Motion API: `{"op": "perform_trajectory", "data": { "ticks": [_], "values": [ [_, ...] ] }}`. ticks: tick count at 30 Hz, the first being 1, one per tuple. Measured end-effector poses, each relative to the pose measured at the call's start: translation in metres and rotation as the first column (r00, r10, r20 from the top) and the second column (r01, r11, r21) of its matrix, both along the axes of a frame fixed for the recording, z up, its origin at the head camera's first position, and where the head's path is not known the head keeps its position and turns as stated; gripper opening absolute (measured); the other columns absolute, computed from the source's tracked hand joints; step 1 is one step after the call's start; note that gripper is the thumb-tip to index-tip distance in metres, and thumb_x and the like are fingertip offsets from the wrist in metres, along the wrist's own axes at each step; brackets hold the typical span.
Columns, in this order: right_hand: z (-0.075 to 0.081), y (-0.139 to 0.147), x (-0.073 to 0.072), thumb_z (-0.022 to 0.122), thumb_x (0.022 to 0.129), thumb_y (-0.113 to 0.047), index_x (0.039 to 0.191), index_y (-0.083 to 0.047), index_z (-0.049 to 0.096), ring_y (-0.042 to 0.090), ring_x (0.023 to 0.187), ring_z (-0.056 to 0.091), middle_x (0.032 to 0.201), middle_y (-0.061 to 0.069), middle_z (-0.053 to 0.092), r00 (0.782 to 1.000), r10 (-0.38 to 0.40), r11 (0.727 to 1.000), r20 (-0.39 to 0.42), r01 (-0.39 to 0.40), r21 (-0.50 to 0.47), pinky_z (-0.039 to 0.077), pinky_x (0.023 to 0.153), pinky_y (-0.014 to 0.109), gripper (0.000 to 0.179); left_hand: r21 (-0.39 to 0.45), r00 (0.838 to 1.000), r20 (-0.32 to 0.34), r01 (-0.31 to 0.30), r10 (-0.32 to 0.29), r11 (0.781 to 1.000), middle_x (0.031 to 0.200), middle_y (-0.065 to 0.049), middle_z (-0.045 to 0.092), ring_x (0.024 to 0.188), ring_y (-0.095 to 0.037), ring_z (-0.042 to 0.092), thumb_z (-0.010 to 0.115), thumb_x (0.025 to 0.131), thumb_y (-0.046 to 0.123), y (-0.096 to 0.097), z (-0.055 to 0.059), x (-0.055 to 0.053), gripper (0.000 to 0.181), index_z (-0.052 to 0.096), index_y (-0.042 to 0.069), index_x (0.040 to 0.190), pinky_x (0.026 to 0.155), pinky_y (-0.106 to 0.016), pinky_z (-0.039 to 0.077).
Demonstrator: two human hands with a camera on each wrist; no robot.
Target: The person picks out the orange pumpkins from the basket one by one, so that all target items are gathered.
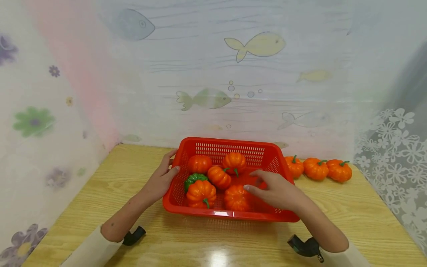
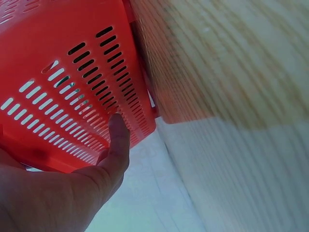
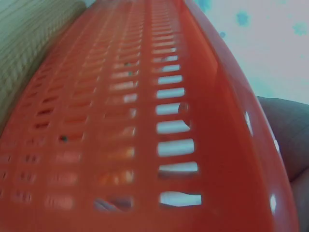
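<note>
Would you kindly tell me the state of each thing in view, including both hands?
Red basket: open-topped, partly filled
Five orange pumpkins: inside the basket
Green ribbed piece: inside the basket, partly hidden
Three outer pumpkins: in a row on the table, stems up
Left hand: holding the basket's left side
Right hand: over the basket, nothing visibly held

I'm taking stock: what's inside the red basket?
Five orange pumpkins and a green vegetable, partly covered by one pumpkin. Anything under the right hand is hidden.

The table [image 1: 360, 213] holds a basket [image 1: 200, 211] and three pumpkins [image 1: 315, 169].
</note>
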State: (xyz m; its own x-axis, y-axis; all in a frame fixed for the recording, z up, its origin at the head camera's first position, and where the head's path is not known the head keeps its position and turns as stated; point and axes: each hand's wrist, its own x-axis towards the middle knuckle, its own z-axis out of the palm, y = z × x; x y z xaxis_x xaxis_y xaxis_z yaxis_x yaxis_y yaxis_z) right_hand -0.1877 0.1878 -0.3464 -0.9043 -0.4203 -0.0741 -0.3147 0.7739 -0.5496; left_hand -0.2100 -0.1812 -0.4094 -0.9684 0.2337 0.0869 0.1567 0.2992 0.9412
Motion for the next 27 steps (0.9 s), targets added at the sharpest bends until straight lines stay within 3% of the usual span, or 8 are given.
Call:
{"op": "perform_trajectory", "data": {
  "ticks": [10, 20, 27],
  "values": [
    [-0.009, -0.016, 0.001, 0.065, 0.104, -0.046, 0.14, -0.006, 0.063, 0.015, 0.095, 0.064, 0.106, -0.001, 0.071, 0.995, 0.091, 0.994, 0.04, -0.093, 0.056, 0.057, 0.091, 0.044, 0.054, 0.017, 1.0, -0.006, 0.011, -0.011, 1.0, 0.156, -0.025, 0.039, 0.128, -0.047, 0.061, 0.041, 0.114, 0.02, -0.001, 0.002, 0.001, 0.062, 0.013, 0.016, 0.17, 0.092, -0.051, 0.062],
    [-0.018, -0.018, 0.0, 0.067, 0.103, -0.047, 0.149, -0.012, 0.057, 0.03, 0.125, 0.064, 0.139, 0.009, 0.067, 0.992, 0.107, 0.993, 0.062, -0.11, 0.045, 0.049, 0.11, 0.058, 0.059, 0.012, 1.0, -0.006, 0.016, -0.016, 1.0, 0.155, -0.025, 0.04, 0.128, -0.046, 0.061, 0.04, 0.114, 0.02, 0.0, 0.002, 0.001, 0.062, 0.013, 0.015, 0.169, 0.093, -0.052, 0.062],
    [-0.02, -0.017, -0.003, 0.067, 0.104, -0.042, 0.143, -0.018, 0.061, 0.026, 0.118, 0.065, 0.132, 0.004, 0.069, 0.987, 0.135, 0.99, 0.085, -0.138, 0.023, 0.051, 0.107, 0.056, 0.047, 0.013, 1.0, -0.008, 0.011, -0.011, 1.0, 0.155, -0.025, 0.04, 0.13, -0.047, 0.06, 0.04, 0.114, 0.02, 0.001, 0.003, 0.001, 0.062, 0.013, 0.015, 0.169, 0.095, -0.053, 0.061]
  ]
}}
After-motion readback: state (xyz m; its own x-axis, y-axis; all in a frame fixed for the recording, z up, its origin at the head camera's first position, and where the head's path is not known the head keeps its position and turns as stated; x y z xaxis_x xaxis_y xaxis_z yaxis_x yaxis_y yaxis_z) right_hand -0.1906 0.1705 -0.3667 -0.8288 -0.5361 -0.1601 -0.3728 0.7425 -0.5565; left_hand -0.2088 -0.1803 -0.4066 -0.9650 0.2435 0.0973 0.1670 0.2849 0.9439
